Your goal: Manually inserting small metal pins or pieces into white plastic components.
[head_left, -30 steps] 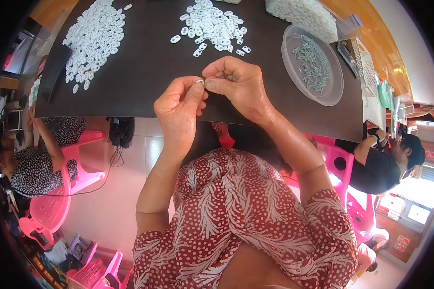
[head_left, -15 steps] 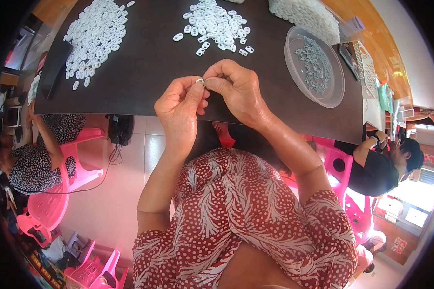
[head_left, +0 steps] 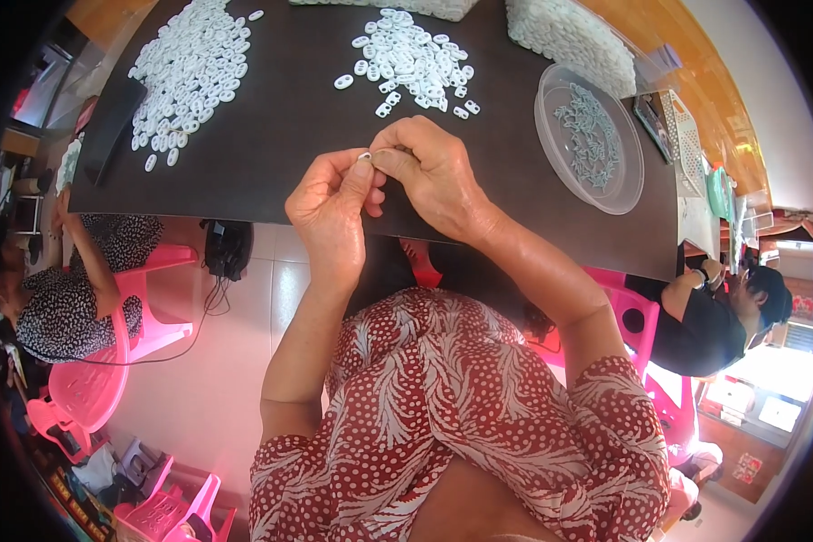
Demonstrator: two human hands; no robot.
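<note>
Steady left pinch, light right touch on the small white piece

The small white piece sits at the tips of the fingers, above the table, just in from its near edge and left of that edge's middle. The left hand has its thumb and forefinger clamped on it. The right hand brings its thumb and forefinger together at the piece's right side; whether a tiny part lies between them is too small to tell.

For good handling here, the left fingers do best as the fixed clamp, gripping the piece low enough that its upper rim shows, while the right fingers make the small, fine moves. The grip probably wants to be firm but not hard, since so small a piece could twist or spring out of a tight pinch. Level wrists, close together, should help; so would holding the pinch inside the near edge, where a dropped piece lands on the table and not on the floor.

The supplies leave room for this. A left pile of white ovals lies along the left edge, and a middle pile of white pieces lies beyond the hands, toward the far edge. Toward the right edge, a round clear tray holds small grey-green parts. Both hands are well apart from the tray, so elbows and sleeves are best held clear of its rim.
</note>
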